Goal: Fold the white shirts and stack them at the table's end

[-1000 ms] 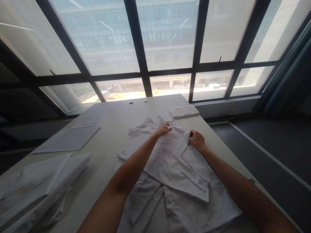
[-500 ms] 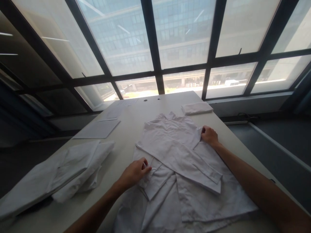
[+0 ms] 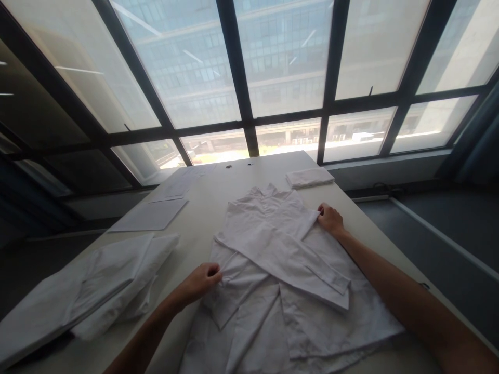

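A white long-sleeved shirt (image 3: 268, 223) lies spread on the pale table (image 3: 210, 208), collar toward the window. One sleeve crosses the front diagonally, its cuff lying at the lower right. My left hand (image 3: 205, 280) is closed on the shirt's left edge, pinching the cloth. On the other side, my right hand (image 3: 330, 217) pinches the shirt's right edge near the shoulder. The lower part of the shirt fans out toward me in loose folds.
At the left lies a heap of folded white garments (image 3: 105, 280). Sheets of paper (image 3: 150, 215) rest beyond it. A neatly folded white cloth (image 3: 310, 177) sits at the far right of the table. Dark-framed windows (image 3: 249, 124) stand behind the table.
My left hand has moved left to the shirt's edge and its fingers have closed on the cloth. My right hand keeps its hold. The view has shifted slightly.
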{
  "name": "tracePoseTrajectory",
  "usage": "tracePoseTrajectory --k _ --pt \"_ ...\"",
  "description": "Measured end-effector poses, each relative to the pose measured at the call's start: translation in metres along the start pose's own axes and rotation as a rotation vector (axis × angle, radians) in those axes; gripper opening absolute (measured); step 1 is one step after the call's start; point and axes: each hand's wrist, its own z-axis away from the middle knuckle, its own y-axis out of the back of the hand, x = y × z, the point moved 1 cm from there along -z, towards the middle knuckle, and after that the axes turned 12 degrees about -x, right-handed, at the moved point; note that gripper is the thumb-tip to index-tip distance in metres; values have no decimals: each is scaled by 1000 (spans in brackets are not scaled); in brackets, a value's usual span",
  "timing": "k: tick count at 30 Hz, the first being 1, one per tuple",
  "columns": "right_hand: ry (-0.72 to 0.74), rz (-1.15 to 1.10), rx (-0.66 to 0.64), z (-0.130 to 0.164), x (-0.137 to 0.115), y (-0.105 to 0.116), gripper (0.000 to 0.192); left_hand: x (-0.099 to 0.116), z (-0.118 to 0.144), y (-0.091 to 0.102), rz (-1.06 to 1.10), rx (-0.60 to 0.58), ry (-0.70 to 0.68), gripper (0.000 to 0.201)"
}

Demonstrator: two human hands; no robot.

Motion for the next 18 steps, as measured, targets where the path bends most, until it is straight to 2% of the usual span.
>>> tracePoseTrajectory --k 7,12,15,18 --pt "99 5 -29 1 8 8 17 -2 -1 -9 -259 -4 82 24" --pt "205 148 -24 12 6 20 14 2 6 -4 -418 -38 118 21" --pt "219 207 -46 16 2 23 13 19 1 12 -462 9 106 21" --pt "227 220 -33 17 1 22 12 62 -30 34 -431 163 -13 24"
